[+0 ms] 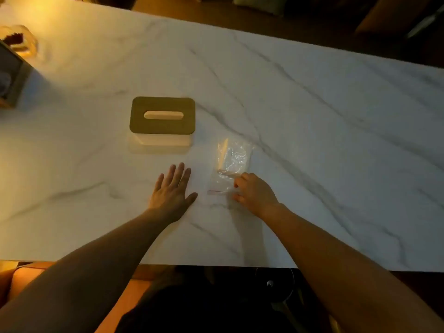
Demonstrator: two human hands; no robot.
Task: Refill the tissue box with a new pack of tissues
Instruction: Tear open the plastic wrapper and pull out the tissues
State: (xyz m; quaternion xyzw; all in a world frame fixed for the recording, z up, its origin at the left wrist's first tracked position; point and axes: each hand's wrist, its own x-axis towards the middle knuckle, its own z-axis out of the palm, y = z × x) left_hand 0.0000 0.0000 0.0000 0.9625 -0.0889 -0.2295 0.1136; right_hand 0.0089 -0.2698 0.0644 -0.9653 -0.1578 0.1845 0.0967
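Observation:
A white tissue box with a brown wooden lid and an oval slot stands closed on the marble table. To its right lies a clear plastic tissue pack, lengthwise toward me. My right hand rests at the pack's near right corner, fingers curled and touching the plastic. My left hand lies flat on the table with fingers spread, in front of the box and left of the pack.
At the far left edge stand a dark box-like object and a glass container in warm light. The table's near edge runs just below my forearms. Dark furniture lies beyond the far edge.

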